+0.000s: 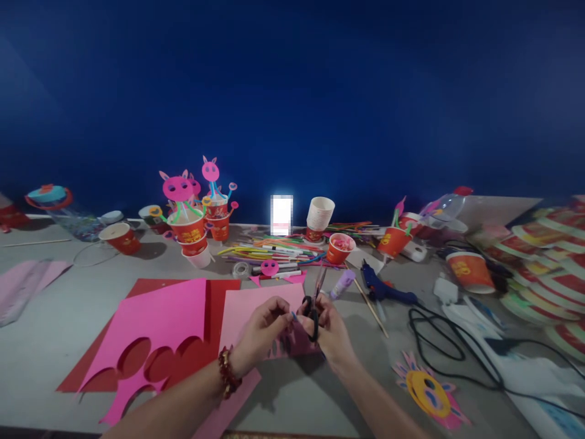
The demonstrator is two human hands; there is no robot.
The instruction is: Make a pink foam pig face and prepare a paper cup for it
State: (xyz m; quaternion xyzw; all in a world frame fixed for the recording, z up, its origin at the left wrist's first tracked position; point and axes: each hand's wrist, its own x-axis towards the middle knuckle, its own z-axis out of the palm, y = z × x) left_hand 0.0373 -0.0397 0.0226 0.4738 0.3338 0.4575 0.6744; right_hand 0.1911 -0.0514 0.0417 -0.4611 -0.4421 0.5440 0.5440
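Observation:
Above the light pink paper (247, 305), my two hands are close together. My right hand (333, 332) is closed round the black handles of a pair of scissors (319, 285), whose blades point up and away from me. The fingers of my left hand (267, 329) are pinched at a small blue piece (294, 316); its kind is too small to tell. A bright pink sheet with round cut-outs (169, 311) lies on red paper (223, 347) to the left. Beyond the hands is a pink paper face (269, 267).
Pipe cleaners (265, 250) and pens lie at the back. Pink figures stand in red paper cups (189, 231). To the right are a purple glue stick (342, 284), a blue glue gun (384, 288), its black cable (434, 366) and a yellow-and-pink paper face (427, 393).

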